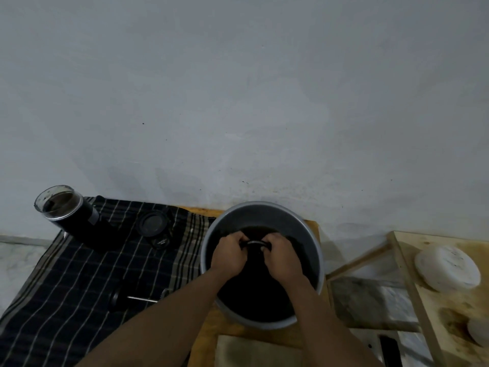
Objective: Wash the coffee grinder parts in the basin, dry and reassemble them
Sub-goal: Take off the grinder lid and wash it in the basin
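Observation:
A grey metal basin (264, 213) of dark water stands on a small wooden table. Both hands are inside it. My left hand (229, 254) and my right hand (281, 254) grip the two sides of a dark round grinder part (254, 245) at the water's surface. On the striped cloth (66, 282) to the left lie the grinder body with a clear cup (66, 209), a round black lid (152, 224), and a black part with a metal shaft (132, 298).
The wooden table's edge (313, 226) ends just right of the basin. A wooden rack (412, 282) at the right holds two white round discs (447, 267). A plain grey wall stands close behind. A pale cloth (254, 350) lies at the front edge.

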`<state>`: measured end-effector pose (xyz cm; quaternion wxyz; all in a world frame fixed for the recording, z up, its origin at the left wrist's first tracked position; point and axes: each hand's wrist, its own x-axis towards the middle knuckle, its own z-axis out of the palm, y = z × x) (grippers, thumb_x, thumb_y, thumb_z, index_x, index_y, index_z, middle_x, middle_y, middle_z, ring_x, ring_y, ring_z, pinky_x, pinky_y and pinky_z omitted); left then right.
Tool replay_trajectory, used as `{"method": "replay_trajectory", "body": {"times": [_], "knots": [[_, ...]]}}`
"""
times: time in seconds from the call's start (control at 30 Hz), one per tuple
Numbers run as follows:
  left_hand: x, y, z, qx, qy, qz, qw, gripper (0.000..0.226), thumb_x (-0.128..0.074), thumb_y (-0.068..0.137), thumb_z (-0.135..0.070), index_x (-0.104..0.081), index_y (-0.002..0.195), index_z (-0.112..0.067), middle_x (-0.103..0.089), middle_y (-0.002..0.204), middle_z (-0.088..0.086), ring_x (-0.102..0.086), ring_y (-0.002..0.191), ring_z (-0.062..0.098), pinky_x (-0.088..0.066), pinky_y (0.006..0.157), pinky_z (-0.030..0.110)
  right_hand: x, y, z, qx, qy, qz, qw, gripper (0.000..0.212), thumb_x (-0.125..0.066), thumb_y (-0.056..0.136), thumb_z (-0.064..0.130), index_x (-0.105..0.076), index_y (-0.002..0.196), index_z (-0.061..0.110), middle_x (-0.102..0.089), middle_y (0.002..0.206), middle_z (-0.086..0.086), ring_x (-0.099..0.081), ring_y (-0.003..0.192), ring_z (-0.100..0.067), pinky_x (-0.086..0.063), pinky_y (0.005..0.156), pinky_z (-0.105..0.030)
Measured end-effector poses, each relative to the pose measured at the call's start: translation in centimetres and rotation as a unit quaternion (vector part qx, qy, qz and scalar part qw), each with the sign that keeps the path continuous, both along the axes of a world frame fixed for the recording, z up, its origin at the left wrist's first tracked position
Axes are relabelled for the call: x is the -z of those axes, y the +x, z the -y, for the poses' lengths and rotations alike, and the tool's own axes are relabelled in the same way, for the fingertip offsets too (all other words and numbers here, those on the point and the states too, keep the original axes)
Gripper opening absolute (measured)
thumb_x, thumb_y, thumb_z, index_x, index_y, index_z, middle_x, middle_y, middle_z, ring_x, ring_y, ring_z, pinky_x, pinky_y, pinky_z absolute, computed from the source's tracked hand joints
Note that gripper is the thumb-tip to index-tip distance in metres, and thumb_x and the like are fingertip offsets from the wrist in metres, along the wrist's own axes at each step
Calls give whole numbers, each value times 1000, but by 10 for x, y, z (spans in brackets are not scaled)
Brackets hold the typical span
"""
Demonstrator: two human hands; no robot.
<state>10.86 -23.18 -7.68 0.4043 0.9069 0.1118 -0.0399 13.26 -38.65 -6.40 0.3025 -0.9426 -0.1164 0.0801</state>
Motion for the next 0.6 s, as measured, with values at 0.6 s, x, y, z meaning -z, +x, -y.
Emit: {"method": "replay_trajectory", "body": {"times": [0.6], "knots": [[-35,-24,-45,-144,-172,113,968,14,-66,98,-15,-57,109,-13,-64,91,-10,-65,84,9,-54,78,25,-46,-13,-65,96,169,46,980,9,-69,92,12,-65,96,19,-63,82,10,-61,77,-3,-44,68,-7]]}}
